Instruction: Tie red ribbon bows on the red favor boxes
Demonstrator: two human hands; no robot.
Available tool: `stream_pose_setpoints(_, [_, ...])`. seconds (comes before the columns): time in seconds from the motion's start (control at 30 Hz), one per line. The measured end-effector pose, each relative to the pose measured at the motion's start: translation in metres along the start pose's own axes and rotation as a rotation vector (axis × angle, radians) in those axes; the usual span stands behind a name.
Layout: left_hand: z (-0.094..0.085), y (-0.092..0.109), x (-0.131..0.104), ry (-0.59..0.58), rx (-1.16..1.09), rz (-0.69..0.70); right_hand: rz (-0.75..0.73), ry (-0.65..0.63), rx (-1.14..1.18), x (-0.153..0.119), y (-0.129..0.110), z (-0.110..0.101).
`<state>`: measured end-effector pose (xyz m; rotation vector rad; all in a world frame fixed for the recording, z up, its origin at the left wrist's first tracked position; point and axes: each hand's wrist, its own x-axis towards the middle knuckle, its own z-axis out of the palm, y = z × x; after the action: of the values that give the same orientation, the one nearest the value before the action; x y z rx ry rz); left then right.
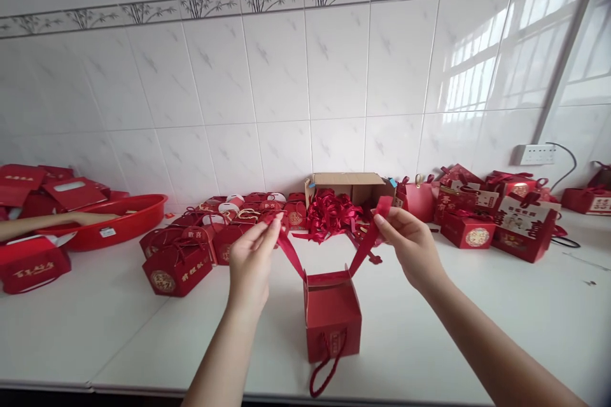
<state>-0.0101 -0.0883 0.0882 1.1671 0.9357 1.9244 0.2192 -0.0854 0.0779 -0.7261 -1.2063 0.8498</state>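
Note:
A small red gift box (333,311) stands on the white table in front of me, with a dark red rope handle (329,362) hanging down its near side. A red ribbon (292,254) runs through the top of the box, and its two ends rise in a V. My left hand (255,254) pinches one end between thumb and fingers. The other end is pinched by my right hand (408,238), up and to the right of the box. Both hands are raised above the tabletop, apart from the box itself.
Behind the box, a cardboard carton (351,179) holds a heap of red ribbons (334,213). Finished-looking red boxes (176,267) crowd the left, more boxes (522,226) the right. Another person's arm (57,224) reaches into a red basin (138,222). A socket (535,154) is on the wall.

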Motion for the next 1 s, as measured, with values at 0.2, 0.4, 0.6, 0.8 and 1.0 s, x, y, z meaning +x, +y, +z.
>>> stream_pose_setpoints(0.2, [0.028,0.016,0.011,-0.205,-0.043,-0.009,0.003,-0.264,-0.032,0.016,-0.018,0.017])
stream_pose_setpoints(0.4, [0.037,0.024,0.009,-0.247,-0.094,-0.022,0.003,-0.326,0.096,0.017,-0.021,0.026])
stream_pose_setpoints(0.6, [0.033,0.016,0.006,-0.258,-0.085,-0.036,0.007,-0.27,0.143,0.018,-0.023,0.024])
stream_pose_setpoints(0.8, [0.033,0.018,0.007,-0.252,-0.097,-0.032,-0.03,-0.246,0.167,0.02,-0.026,0.023])
stream_pose_setpoints(1.0, [0.033,0.02,0.005,-0.256,-0.11,-0.049,-0.037,-0.219,0.213,0.02,-0.024,0.023])
